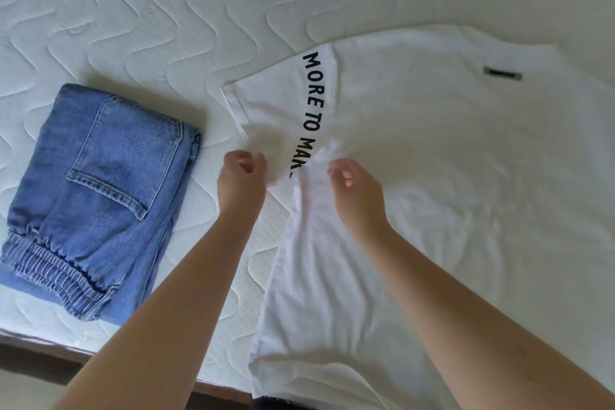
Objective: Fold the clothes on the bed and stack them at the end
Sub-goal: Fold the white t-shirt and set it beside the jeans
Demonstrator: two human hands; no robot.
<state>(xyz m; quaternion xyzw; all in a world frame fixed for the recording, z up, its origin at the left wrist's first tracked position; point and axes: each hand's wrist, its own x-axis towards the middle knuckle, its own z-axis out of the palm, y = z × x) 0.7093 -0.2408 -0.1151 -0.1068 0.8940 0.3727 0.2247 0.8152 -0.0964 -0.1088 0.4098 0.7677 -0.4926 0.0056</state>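
A white T-shirt point(432, 150) lies spread on the quilted mattress point(199, 10), its left sleeve printed with black letters "MORE TO MAK". A small dark label sits near its far right. My left hand point(243, 176) pinches the sleeve's lower edge with curled fingers. My right hand point(356, 190) pinches the bunched fabric where the sleeve meets the body. Folded blue jeans point(100, 200) lie to the left, near the bed's front edge, apart from both hands.
The mattress's front edge and a dark wooden bed frame point(40, 356) run along the bottom left. The T-shirt's hem hangs slightly over that edge at the bottom middle. Bare quilted mattress stretches behind the clothes.
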